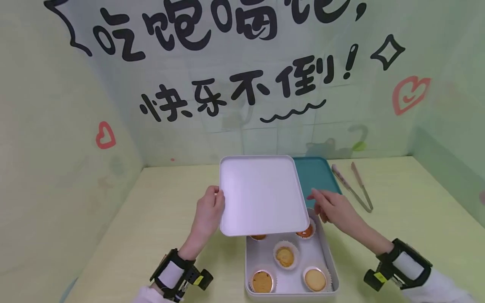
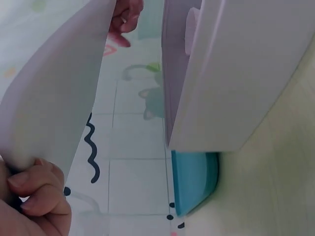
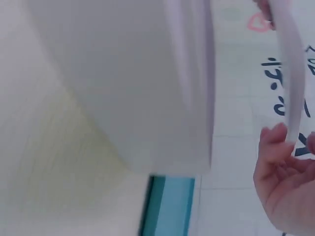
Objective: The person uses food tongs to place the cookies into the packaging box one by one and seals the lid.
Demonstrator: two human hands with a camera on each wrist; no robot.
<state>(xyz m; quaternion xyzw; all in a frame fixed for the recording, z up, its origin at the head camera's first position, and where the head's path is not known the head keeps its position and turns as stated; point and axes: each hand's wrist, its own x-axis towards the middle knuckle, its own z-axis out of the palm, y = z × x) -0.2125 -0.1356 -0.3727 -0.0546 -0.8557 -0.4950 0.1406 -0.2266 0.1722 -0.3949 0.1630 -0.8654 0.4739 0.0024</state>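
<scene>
My left hand (image 1: 210,210) grips the left edge of a pale lilac, shallow rectangular lid (image 1: 263,195), thumb on top and curled fingers beneath in the left wrist view. The lid is held tilted above a matching deep box (image 1: 291,296), hiding its far part. Several small round cakes in white paper cups sit in the box, among them a tan one (image 1: 262,281) and an orange-topped one (image 1: 306,231) partly under the lid. My right hand (image 1: 329,206) is beside the lid's right edge, fingers loosely bent, thumb and fingers apart around the edge in the right wrist view.
A teal tray (image 1: 316,176) lies behind the box, partly covered by the lid. To its right, tongs (image 1: 356,189) lie spread on the pale table (image 1: 170,202). A printed backdrop (image 1: 227,134) rises behind and at both sides.
</scene>
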